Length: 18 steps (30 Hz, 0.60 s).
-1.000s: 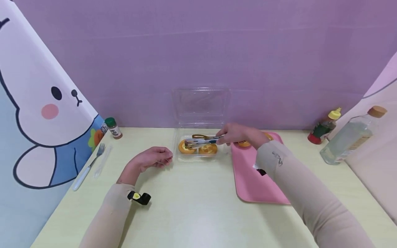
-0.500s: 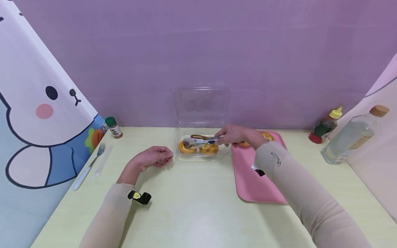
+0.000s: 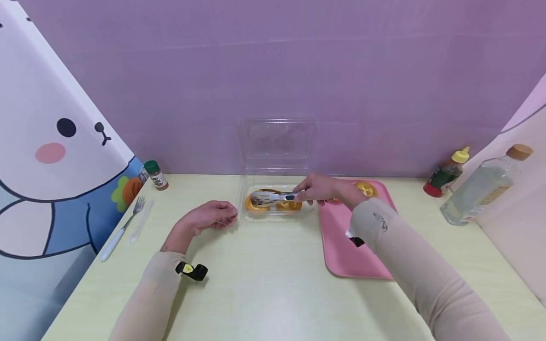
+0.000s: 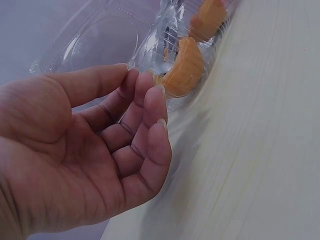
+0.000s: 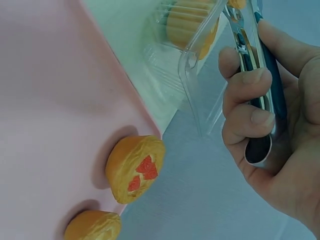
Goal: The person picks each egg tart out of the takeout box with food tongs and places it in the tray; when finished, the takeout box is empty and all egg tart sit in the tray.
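A clear plastic clamshell container [image 3: 273, 217] stands at the back middle of the table, its lid [image 3: 277, 144] raised. Inside it sit a left tart [image 3: 253, 207] and a right tart [image 3: 291, 206]. Metal tongs [image 3: 277, 196] reach across both from the right; my right hand [image 3: 317, 188] grips their handles, fingers wrapped round them in the right wrist view. The tips lie over the left tart; whether they clasp anything cannot be told. At the container's left edge my left hand [image 3: 211, 217] pinches the rim [image 4: 131, 66] between thumb and forefinger, other fingers curled.
A pink tray [image 3: 347, 251] with a red-topped tart [image 5: 136, 170] and another tart [image 5: 95, 227] lies to the right. Left are a green-capped shaker [image 3: 156, 176], a fork [image 3: 123, 229] and wrapped cutlery [image 3: 141, 221]. A yellow-capped sauce bottle [image 3: 447, 173] and glass bottle [image 3: 477, 189] stand far right.
The tongs have come down and turned slightly, now overlapping both tarts more. My right hand has shifted slightly down and left. The left hand has stayed put.
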### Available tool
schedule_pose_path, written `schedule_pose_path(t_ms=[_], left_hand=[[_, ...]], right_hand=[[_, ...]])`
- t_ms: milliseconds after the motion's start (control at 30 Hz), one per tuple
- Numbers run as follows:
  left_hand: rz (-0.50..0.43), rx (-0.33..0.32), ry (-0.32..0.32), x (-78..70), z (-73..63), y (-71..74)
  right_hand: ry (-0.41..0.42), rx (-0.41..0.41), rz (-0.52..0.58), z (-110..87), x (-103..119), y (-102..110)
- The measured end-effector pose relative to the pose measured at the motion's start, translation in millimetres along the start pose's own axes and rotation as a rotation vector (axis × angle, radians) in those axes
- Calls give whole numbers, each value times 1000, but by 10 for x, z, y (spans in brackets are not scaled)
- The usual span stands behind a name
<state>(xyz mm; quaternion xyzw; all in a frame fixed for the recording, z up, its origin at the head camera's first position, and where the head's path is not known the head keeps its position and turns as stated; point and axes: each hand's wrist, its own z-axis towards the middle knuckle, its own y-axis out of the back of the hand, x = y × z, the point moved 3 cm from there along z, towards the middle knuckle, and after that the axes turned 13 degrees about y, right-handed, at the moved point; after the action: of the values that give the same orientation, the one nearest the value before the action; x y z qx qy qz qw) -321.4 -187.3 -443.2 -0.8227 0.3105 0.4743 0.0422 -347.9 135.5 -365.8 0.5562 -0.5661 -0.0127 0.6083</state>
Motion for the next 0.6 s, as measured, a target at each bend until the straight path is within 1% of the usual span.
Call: schedule_pose_path(t_ms=[167, 367, 600], left_hand=[[1, -3, 2, 0, 1, 7], [7, -9, 4, 2, -2, 13], [5, -15, 11, 7, 2, 16]], right_hand=[[-3, -8, 27, -12, -28, -10], [22, -23, 39, -38, -55, -16], [30, -50, 68, -64, -104, -16]])
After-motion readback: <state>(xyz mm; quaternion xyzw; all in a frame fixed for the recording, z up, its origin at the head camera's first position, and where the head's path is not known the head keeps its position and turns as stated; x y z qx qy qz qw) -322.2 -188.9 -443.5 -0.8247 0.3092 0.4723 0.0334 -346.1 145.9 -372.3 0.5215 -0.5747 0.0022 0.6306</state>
